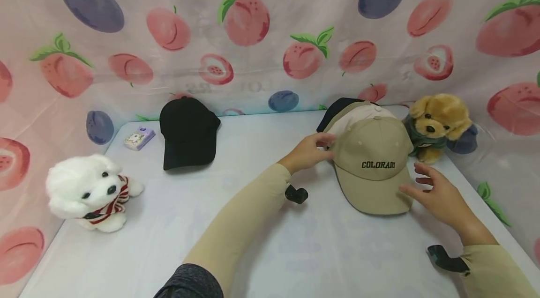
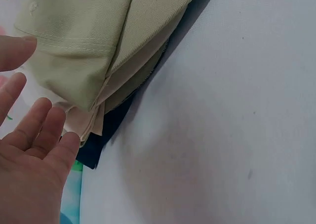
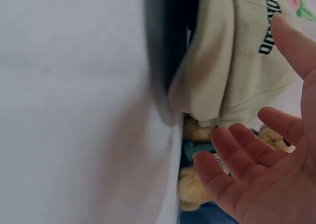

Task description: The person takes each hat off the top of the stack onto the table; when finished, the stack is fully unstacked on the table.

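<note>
A khaki cap [image 1: 371, 148] with COLORADO on its front lies on top of a stack at the right; under it show a pale cap [image 1: 358, 117] and a dark navy one [image 1: 337, 109]. At the stack's left side is my left hand [image 1: 308, 152], fingers spread and relaxed, close to the cap's edge; whether it touches is unclear. My right hand [image 1: 438, 195] is beside the brim's right edge, fingers loosely bent and apart. In the right wrist view the khaki cap [image 3: 256, 61] stands past the open fingers; the left wrist view shows layered brims near the left hand [image 2: 34, 159].
A black cap [image 1: 187, 134] rests at the back left of the white table [image 1: 329, 256], beside a small purple box [image 1: 139, 138]. A white plush dog [image 1: 90, 192] sits at the left, a brown plush dog [image 1: 438, 122] behind the stack's right side. Fruit-patterned cloth surrounds the table.
</note>
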Available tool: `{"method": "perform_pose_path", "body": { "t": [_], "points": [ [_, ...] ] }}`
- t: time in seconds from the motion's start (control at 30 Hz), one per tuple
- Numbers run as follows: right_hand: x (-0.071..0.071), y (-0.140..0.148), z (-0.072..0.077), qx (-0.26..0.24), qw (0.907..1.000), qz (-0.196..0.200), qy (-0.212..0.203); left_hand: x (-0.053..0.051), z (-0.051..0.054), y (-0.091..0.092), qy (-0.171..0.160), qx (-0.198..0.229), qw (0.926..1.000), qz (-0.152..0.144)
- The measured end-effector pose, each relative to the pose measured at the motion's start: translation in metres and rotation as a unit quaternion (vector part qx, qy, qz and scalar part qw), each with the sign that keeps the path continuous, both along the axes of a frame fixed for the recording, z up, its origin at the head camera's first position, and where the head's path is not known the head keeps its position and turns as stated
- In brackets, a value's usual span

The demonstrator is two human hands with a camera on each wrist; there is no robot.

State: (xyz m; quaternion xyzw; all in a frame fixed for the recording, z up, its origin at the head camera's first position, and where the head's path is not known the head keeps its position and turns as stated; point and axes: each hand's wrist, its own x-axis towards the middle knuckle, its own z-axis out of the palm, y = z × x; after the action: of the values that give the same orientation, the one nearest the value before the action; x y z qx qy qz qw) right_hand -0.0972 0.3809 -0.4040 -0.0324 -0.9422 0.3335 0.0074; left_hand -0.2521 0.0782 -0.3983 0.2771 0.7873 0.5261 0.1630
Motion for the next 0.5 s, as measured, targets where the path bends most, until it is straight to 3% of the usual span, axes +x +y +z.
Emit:
{"method": "perform_pose_path", "body": {
  "t": [0.23,0.5],
  "points": [
    [-0.002,0.004,-0.009,-0.007,0.9987,0.008,-0.049,-0.001,0.002,0.01,-0.01,0.006,0.9999,0.003],
    [-0.008,0.0,-0.01,-0.009,0.997,0.008,-0.077,-0.003,0.009,0.022,-0.015,0.03,0.9994,0.0]
  ]
}}
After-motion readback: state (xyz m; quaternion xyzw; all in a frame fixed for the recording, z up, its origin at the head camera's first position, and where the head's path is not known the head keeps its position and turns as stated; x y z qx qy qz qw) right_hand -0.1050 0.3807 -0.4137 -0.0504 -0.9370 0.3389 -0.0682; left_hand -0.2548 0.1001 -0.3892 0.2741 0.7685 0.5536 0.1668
